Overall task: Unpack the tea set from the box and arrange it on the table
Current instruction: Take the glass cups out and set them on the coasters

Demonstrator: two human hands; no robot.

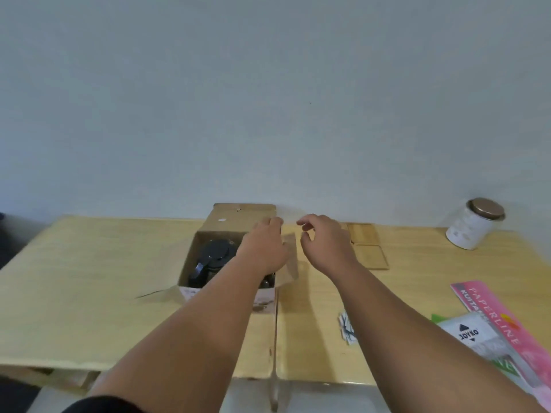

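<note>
An open brown cardboard box (235, 223) stands at the table's far middle, its back flap raised against the wall. Inside it on the left lies a dark teapot (213, 257) with a black lid and handle. My left hand (264, 248) reaches over the box's right half with its back up and its fingers bent down near the back flap; what they touch is hidden. Just right of the box, beside its upright side flap (291, 259), my right hand (325, 242) hovers with loosely curled, parted fingers and nothing in it.
Two flat wooden coasters (371, 254) lie right behind my right hand. A white tin with a bronze lid (474, 223) stands at the back right. A pink Paperline pack (504, 320), a Joyko packet (469, 333) and a small printed packet (347, 327) lie at the front right.
</note>
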